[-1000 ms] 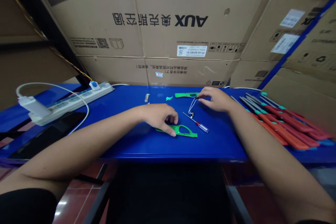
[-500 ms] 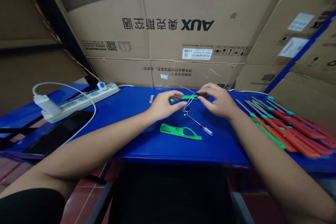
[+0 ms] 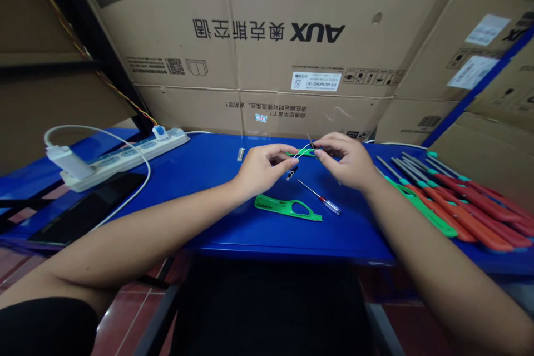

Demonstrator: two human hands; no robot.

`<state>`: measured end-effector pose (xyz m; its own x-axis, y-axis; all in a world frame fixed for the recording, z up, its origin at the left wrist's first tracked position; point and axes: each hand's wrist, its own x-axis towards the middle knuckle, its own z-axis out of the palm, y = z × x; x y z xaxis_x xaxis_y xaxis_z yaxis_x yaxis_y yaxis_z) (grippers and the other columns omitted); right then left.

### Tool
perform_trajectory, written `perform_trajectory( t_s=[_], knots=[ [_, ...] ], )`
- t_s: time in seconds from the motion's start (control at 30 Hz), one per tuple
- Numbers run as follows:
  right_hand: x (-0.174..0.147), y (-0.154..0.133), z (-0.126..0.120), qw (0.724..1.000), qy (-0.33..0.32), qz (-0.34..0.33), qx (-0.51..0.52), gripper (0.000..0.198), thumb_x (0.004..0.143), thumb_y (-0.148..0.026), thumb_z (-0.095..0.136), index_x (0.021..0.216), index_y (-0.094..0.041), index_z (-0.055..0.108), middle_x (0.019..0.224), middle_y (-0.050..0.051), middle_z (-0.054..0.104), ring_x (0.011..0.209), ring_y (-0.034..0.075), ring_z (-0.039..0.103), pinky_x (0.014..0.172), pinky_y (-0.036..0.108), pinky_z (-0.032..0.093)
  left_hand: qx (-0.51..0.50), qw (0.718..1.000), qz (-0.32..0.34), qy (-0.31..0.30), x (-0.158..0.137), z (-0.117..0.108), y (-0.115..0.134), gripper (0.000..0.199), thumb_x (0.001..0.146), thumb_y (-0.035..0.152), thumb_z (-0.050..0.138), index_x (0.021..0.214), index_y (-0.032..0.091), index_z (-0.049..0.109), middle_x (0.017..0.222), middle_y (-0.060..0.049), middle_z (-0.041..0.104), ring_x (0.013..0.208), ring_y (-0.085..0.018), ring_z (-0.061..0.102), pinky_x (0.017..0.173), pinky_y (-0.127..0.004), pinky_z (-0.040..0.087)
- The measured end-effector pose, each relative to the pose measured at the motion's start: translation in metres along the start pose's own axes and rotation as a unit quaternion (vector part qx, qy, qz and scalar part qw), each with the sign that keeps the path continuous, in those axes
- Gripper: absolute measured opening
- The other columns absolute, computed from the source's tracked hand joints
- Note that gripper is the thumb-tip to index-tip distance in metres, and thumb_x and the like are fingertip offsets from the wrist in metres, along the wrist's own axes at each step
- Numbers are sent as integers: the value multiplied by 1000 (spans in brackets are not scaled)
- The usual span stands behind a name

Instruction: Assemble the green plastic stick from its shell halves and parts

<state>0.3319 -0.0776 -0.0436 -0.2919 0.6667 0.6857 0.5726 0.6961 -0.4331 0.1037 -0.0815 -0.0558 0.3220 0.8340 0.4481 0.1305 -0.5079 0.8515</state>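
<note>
My left hand [image 3: 259, 171] pinches thin white wires [image 3: 301, 152] between thumb and fingers. A small black part [image 3: 292, 173] hangs from the wires just below those fingertips. Opposite it, my right hand [image 3: 349, 160] is closed on a small dark part [image 3: 312, 146] at the other end of the wires, with a thin rod sticking up from it. Behind the fingers lies a green plastic piece [image 3: 307, 152], partly hidden. Nearer me, a green plastic casing half [image 3: 275, 206] with an oval opening lies on the blue table. Beside it rests a screwdriver [image 3: 330, 205] with a clear handle.
Several red and orange long-nosed lighters [image 3: 471, 208] are piled on the right, with a green casing piece [image 3: 434, 214] against them. On the left are a white power strip [image 3: 144, 150], a plugged-in cable and a black phone [image 3: 89, 208]. Cardboard [image 3: 258, 67] walls the back.
My left thumb and fingers have closed on the white wires, which were loose between my hands. The hanging black part has moved slightly left and up, away from the screwdriver tip.
</note>
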Motion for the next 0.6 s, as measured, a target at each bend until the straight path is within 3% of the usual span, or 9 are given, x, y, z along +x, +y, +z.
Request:
perform_trajectory(
  t_s=[0.6],
  knots=[
    [-1,0,-1,999,-43,-6,-19,23,89,-28,59,102,-19,76,98,9,72,77,18,64,66,33,51,116,993,-14,-6,1,-4,0,22,85,32,65,93,16,78,75,-4,77,63,-15,69,58,-25,53]
  ],
)
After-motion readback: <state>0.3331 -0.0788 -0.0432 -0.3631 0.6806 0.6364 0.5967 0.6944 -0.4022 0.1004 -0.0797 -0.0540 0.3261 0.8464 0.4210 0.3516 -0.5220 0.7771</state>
